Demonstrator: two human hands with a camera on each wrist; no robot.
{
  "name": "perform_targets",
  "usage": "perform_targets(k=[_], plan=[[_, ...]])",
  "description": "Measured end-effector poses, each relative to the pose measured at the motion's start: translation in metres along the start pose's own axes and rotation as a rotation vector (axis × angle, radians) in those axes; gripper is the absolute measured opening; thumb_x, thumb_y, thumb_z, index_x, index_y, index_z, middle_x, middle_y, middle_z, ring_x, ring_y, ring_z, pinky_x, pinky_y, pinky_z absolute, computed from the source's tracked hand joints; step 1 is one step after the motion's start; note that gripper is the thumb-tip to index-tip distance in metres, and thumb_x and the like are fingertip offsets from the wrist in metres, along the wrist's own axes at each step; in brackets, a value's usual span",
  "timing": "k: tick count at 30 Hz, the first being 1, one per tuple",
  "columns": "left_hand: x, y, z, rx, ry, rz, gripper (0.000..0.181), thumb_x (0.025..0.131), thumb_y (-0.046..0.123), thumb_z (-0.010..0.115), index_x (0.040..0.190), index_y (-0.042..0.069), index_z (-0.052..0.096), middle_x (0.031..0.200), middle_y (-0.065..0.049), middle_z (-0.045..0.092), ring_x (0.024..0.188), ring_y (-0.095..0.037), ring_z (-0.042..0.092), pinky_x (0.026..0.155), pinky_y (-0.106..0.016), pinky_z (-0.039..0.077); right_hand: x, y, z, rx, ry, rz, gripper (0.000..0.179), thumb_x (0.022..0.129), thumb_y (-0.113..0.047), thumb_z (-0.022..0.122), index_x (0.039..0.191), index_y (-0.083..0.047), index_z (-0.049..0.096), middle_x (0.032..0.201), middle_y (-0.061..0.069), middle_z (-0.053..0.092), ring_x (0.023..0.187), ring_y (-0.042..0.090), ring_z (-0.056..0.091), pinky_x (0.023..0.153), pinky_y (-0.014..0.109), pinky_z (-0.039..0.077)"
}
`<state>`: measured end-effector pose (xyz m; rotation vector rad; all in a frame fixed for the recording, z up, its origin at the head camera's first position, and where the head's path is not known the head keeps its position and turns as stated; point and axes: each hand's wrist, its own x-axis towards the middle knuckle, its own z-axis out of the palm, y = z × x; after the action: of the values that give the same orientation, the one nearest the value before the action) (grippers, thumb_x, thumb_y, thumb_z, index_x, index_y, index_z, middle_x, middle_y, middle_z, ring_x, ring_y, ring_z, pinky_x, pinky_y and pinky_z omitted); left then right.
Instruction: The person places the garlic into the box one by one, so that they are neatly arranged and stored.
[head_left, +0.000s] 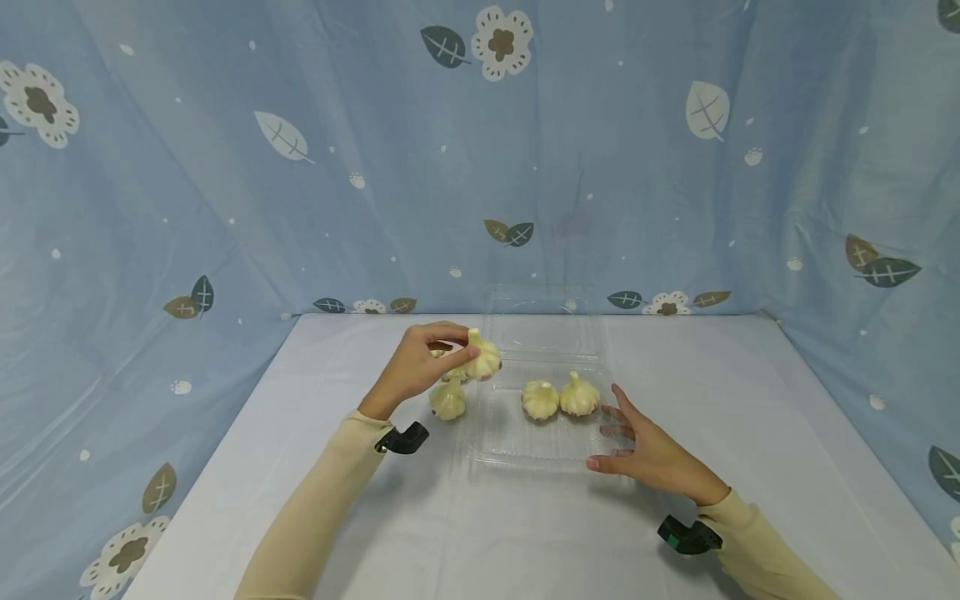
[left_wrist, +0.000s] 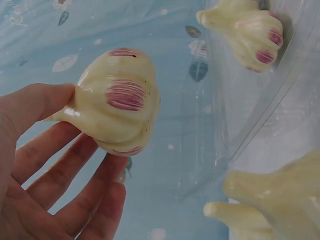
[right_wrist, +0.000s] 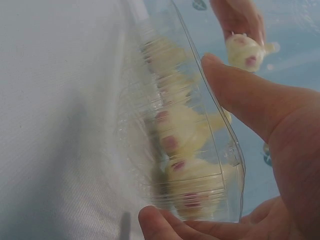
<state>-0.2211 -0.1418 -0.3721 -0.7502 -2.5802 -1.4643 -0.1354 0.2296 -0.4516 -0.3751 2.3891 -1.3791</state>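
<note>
My left hand [head_left: 423, 362] pinches a garlic bulb [head_left: 483, 360] by its stem between thumb and fingers, above the left side of a clear plastic box [head_left: 517, 454]. In the left wrist view, that bulb [left_wrist: 120, 102] shows purple streaks. Two garlic bulbs sit side by side inside the box, a left one [head_left: 540, 401] and a right one [head_left: 580, 395]. Spread along the box's right wall is my right hand [head_left: 660, 454], its thumb near the front corner. In the right wrist view its thumb [right_wrist: 245, 92] lies by the box's rim; firm contact is unclear.
More garlic bulbs [head_left: 447, 402] lie on the white tabletop left of the box, partly hidden by the left hand. The box's clear lid [head_left: 540, 325] stands open toward the back. A blue patterned cloth [head_left: 637, 192] hangs behind the table.
</note>
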Motion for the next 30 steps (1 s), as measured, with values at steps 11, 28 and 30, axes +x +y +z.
perform_targets(k=[11,28,30], plan=[[0.009,-0.002,0.01,0.02,-0.065,0.004,0.025,0.095,0.026,0.077,0.115,0.012,0.079,0.123,-0.007,0.074,0.11,-0.023,0.072,0.093,-0.043,0.06,0.0,0.0,0.0,-0.003,0.001,0.002,0.123,0.091,-0.033,0.081,0.165,-0.011,-0.015,0.17,0.029,0.016,0.149,0.052,0.037,0.106,0.052,0.055],[0.013,-0.01,0.024,0.065,-0.135,-0.025,0.026,0.095,0.031,0.076,0.114,0.014,0.079,0.118,-0.005,0.075,0.108,-0.021,0.073,0.092,-0.043,0.059,0.001,0.001,0.0,-0.008,0.002,0.006,0.123,0.092,-0.033,0.081,0.165,-0.012,-0.015,0.17,0.028,0.017,0.149,0.051,0.038,0.106,0.052,0.055],[0.013,-0.011,0.025,0.072,-0.141,-0.026,0.026,0.095,0.032,0.076,0.114,0.014,0.079,0.118,-0.005,0.075,0.108,-0.021,0.073,0.092,-0.043,0.059,0.001,0.001,0.0,-0.008,0.003,0.004,0.123,0.092,-0.033,0.081,0.165,-0.012,-0.015,0.17,0.028,0.017,0.149,0.051,0.038,0.106,0.052,0.055]])
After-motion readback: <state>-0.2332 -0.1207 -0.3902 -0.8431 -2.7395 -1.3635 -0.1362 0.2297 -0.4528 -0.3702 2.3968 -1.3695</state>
